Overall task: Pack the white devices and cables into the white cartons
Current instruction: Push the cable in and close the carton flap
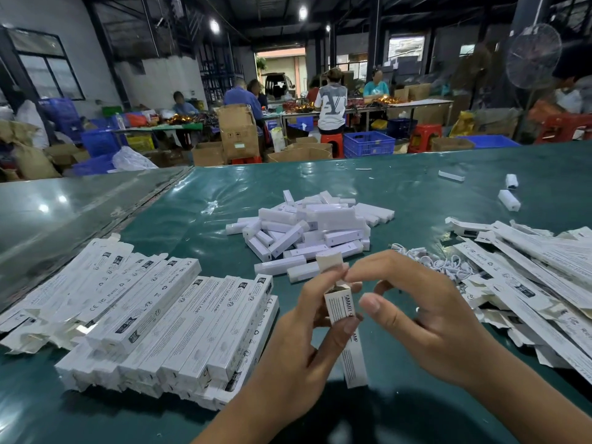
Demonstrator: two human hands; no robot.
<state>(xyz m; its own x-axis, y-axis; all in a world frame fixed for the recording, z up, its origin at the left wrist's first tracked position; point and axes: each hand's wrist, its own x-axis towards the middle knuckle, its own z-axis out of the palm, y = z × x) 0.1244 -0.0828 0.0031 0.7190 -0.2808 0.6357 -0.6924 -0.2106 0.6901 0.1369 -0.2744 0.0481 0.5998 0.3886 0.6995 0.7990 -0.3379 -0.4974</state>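
Carton (pixel 344 318) sits upright in our left hand (pixel 301 334), fingers wrapped around it, top flap (pixel 328 261) open above the desk (pixel 192 200). Right hand (pixel 426 315) pinches that flap, thumb and forefinger together on it. Beyond: loose pile of white devices (pixel 307 232). Right of that, coiled cables (pixel 445 264) beside flat cartons (pixel 538 270). Filled cartons (pixel 160 315) stacked at left. 5 people at far tables (pixel 416 104).

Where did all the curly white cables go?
In the head view, the white cables lie in a tangle on the green table, right of the pile of white devices and beside the flat cartons.
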